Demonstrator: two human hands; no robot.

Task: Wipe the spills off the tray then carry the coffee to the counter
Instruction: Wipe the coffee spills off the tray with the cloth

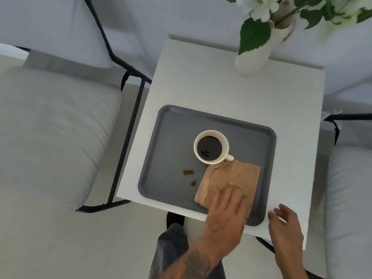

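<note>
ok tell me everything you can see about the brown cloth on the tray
The brown cloth is a tan, coarse-woven square, apparently folded, with a frayed edge and loose threads. It lies flat in the near right part of the grey tray, its far corner at the handle of the coffee cup. The left hand presses on its near edge. Two brown spills lie just left of it.

Soft even daylight, slight blur, wide-angle warping

My left hand [225, 214] hides the cloth's [231, 178] near corner; the flowers [261, 7] are cut off at the far edge.
</note>
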